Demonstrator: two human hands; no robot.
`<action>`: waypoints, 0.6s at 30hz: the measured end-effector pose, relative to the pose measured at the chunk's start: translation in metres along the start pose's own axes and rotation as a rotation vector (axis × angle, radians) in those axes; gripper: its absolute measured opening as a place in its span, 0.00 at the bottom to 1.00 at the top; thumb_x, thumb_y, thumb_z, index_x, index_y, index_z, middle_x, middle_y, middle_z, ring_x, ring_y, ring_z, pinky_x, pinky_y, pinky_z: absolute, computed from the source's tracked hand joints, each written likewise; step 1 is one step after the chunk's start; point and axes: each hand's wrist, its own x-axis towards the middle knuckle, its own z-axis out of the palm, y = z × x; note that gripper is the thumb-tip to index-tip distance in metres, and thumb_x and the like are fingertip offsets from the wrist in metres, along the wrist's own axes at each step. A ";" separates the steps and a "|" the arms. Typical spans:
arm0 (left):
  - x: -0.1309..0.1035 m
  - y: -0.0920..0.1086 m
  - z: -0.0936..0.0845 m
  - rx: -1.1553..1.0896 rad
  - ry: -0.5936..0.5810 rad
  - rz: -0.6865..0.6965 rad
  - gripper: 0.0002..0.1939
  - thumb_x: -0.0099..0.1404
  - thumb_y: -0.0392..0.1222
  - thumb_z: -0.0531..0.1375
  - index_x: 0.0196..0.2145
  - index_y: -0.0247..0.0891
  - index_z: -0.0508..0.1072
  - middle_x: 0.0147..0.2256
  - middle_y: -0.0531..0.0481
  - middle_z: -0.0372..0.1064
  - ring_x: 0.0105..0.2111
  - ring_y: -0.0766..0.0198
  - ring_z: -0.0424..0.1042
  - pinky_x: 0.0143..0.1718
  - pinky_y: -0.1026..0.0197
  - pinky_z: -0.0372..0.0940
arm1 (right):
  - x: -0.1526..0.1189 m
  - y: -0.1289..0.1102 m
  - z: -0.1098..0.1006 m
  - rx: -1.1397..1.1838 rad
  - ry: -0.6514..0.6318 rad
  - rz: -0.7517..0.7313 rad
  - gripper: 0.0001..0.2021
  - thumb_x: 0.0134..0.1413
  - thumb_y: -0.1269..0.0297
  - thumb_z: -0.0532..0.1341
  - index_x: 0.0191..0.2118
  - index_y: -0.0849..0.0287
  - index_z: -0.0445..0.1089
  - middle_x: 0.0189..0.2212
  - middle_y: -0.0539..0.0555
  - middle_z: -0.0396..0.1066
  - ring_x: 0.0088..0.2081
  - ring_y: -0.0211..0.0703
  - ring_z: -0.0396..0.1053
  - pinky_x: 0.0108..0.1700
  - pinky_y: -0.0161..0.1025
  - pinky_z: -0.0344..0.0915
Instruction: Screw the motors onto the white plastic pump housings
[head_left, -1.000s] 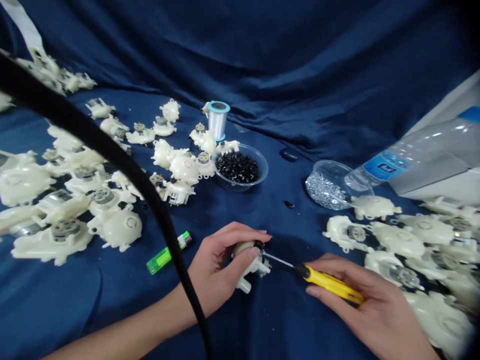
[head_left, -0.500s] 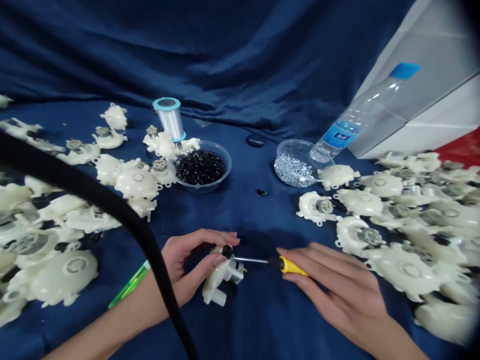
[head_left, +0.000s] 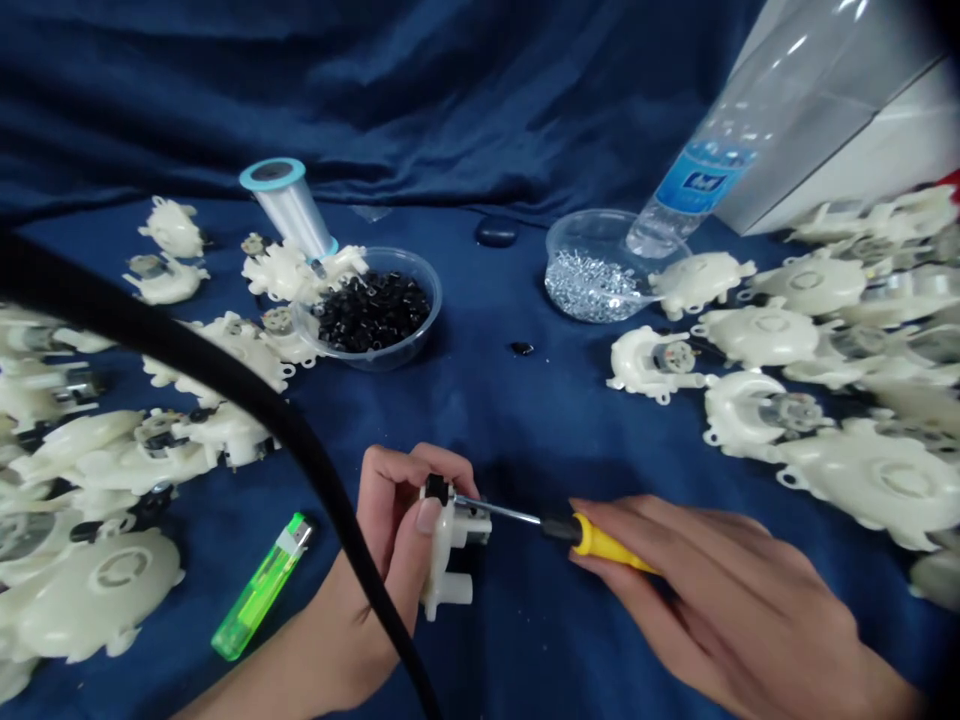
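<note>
My left hand is closed on a white plastic housing, held near the bottom centre. A small black part sits at the housing's top, by my thumb. My right hand grips the yellow handle of a screwdriver. The metal shaft points left, and its tip meets the housing beside the black part. A silvery motor-like piece shows on the housing's right side, partly behind the shaft.
Many white housings lie left and right. Farther back are a bowl of black parts, a bowl of screws, a wire spool and a tilted bottle. A green lighter lies left; a black cable crosses the view.
The view has shifted closer. My left hand has turned the housing more upright, with its fingers curled behind it. The screwdriver now slants more, its tip still at the housing.
</note>
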 end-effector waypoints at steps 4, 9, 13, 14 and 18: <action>-0.002 -0.002 -0.002 0.009 -0.026 0.047 0.05 0.78 0.42 0.46 0.44 0.47 0.59 0.44 0.49 0.66 0.45 0.61 0.67 0.36 0.59 0.65 | 0.003 0.002 0.000 0.291 -0.089 0.170 0.06 0.68 0.68 0.57 0.47 0.55 0.69 0.34 0.49 0.79 0.30 0.37 0.77 0.27 0.33 0.68; -0.003 0.001 -0.002 0.044 -0.022 0.032 0.04 0.78 0.40 0.47 0.44 0.47 0.60 0.44 0.48 0.66 0.47 0.59 0.68 0.31 0.61 0.67 | 0.001 0.012 0.003 0.346 -0.141 0.241 0.09 0.63 0.65 0.62 0.48 0.52 0.68 0.36 0.49 0.76 0.28 0.36 0.74 0.27 0.33 0.68; -0.005 0.002 0.001 0.084 -0.021 0.044 0.05 0.78 0.41 0.47 0.44 0.47 0.60 0.44 0.49 0.66 0.48 0.59 0.68 0.30 0.62 0.66 | -0.008 0.013 0.007 0.056 0.020 -0.015 0.10 0.61 0.72 0.60 0.48 0.56 0.69 0.31 0.50 0.75 0.25 0.38 0.72 0.27 0.37 0.66; -0.006 0.002 0.002 0.089 -0.021 0.050 0.05 0.78 0.41 0.46 0.43 0.47 0.60 0.44 0.49 0.66 0.47 0.60 0.68 0.31 0.61 0.66 | -0.010 0.011 0.008 0.043 0.037 -0.031 0.10 0.61 0.72 0.61 0.48 0.56 0.69 0.31 0.51 0.76 0.25 0.39 0.73 0.27 0.38 0.66; -0.006 0.001 0.002 0.058 -0.042 0.091 0.04 0.78 0.42 0.46 0.43 0.47 0.58 0.43 0.52 0.68 0.30 0.67 0.67 0.26 0.61 0.64 | -0.010 0.005 0.009 0.248 -0.035 0.205 0.05 0.63 0.63 0.62 0.43 0.52 0.73 0.32 0.49 0.78 0.29 0.43 0.75 0.27 0.37 0.67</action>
